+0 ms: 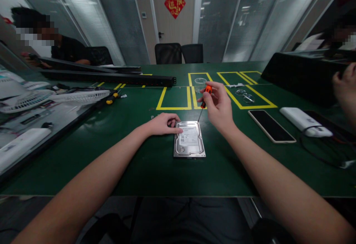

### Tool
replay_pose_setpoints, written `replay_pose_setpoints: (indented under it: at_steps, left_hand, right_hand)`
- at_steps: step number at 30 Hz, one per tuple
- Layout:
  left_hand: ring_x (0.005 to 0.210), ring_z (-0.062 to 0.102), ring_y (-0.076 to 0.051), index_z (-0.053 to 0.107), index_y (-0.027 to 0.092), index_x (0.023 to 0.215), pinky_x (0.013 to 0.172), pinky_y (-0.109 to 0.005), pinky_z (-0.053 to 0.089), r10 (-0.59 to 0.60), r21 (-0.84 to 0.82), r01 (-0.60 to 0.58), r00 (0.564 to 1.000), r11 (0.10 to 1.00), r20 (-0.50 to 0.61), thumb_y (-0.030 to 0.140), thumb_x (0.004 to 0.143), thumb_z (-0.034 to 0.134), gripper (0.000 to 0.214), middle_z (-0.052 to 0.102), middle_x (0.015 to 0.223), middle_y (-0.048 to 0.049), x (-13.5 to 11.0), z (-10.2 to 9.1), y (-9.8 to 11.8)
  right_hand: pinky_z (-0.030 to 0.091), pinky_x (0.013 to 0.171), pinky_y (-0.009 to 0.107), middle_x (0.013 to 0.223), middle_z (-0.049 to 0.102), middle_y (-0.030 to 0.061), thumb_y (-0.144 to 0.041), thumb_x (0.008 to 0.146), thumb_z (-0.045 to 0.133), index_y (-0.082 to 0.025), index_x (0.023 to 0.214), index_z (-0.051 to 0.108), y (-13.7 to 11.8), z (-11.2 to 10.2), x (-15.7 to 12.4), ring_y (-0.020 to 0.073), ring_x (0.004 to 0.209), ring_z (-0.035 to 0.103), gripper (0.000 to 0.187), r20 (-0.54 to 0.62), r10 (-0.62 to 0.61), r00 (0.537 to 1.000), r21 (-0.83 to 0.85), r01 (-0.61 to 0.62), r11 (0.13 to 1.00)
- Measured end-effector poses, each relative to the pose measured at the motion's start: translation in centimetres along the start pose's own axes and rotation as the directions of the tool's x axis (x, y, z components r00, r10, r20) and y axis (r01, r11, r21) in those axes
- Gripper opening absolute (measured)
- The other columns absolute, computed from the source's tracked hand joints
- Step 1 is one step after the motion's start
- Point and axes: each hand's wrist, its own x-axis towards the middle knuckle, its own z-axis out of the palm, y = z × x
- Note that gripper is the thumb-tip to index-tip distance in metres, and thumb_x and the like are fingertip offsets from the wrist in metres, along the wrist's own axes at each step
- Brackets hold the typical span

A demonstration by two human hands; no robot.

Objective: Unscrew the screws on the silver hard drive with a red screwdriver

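**Bare forearms (102, 173) flank hard disk drive at green table**

Green tabletop (133, 166) carries all items noted. Hard disk drive (191, 149) lies label side up, centrally between the forearms, its long axis running away from the person. Right hand (219, 106), beyond and to the right of the drive, grasps an orange-and-black screwdriver (208, 90); the shaft slants down leftward to the drive's far right corner. Tip contact appears likely but cannot be confirmed. Left hand (162, 124) is nearer the drive, braced at its left edge, thumb over the label; whether it clenches cannot be told. That thumb overlies the top face, apart from the tip.

Surroundings: large black case (294, 77), far right; long black bar (108, 78), far left; white device (304, 121) and smartphone (272, 126), right; eyeglasses (248, 98), beyond the phone; yellow-and-black tool (111, 98), left.
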Motion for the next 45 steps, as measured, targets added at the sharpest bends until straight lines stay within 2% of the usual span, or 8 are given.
replay_pose_setpoints:
  at_steps: [7,27,32,40,45]
  left_hand:
    - [0.074,0.057,-0.018,0.069,0.020,0.112,0.070,-0.032,0.041,0.006,-0.002,-0.006,1.000,1.000,-0.010,0.066,0.080,0.077,0.057,0.063,0.082,-0.0003,0.00,0.07,0.03]
    - [0.075,0.058,-0.018,0.068,0.020,0.112,0.069,-0.032,0.040,-0.001,0.014,0.001,1.000,1.000,-0.009,0.067,0.080,0.077,0.057,0.065,0.083,-0.0003,0.04,0.07,0.04]
    - [0.075,0.058,-0.018,0.068,0.020,0.112,0.070,-0.032,0.040,0.012,0.018,-0.012,1.000,1.000,-0.012,0.066,0.081,0.076,0.056,0.064,0.083,-0.0004,0.03,0.05,0.01]
    - [0.076,0.058,-0.018,0.068,0.020,0.114,0.069,-0.032,0.041,-0.007,0.012,0.007,1.000,1.000,-0.001,0.067,0.081,0.076,0.059,0.065,0.085,-0.0008,0.03,0.01,0.18]
    - [0.074,0.057,-0.017,0.069,0.019,0.111,0.070,-0.032,0.041,0.003,0.016,-0.003,1.000,1.000,-0.015,0.067,0.080,0.077,0.058,0.062,0.081,0.0009,0.06,0.09,0.15]
  right_hand:
    - [0.062,0.065,0.035,0.113,0.068,0.0040,-0.047,0.104,0.057,-0.035,0.129,0.054,-0.18,0.02,-0.03,0.0187,0.083,0.073,0.028,0.003,0.004,1.000,-0.014,-0.004,1.000]
    - [0.060,0.063,0.035,0.112,0.068,0.0036,-0.041,0.104,0.059,-0.035,0.128,0.055,-0.18,0.07,-0.01,0.0182,0.080,0.072,0.025,-0.002,0.005,1.000,-0.005,-0.005,1.000]
    - [0.061,0.062,0.035,0.112,0.068,0.0041,-0.045,0.104,0.058,-0.035,0.129,0.055,-0.20,0.13,-0.05,0.0192,0.082,0.072,0.027,0.000,0.011,1.000,-0.012,-0.011,1.000]
    - [0.061,0.067,0.035,0.113,0.067,0.0037,-0.042,0.104,0.059,-0.035,0.129,0.055,-0.17,0.02,-0.02,0.0181,0.082,0.072,0.027,0.007,0.004,1.000,0.000,-0.004,1.000]
    - [0.060,0.063,0.032,0.112,0.067,0.0034,-0.045,0.103,0.061,-0.035,0.128,0.055,-0.08,0.03,0.01,0.0168,0.079,0.072,0.028,-0.007,-0.002,1.000,0.007,0.002,1.000]
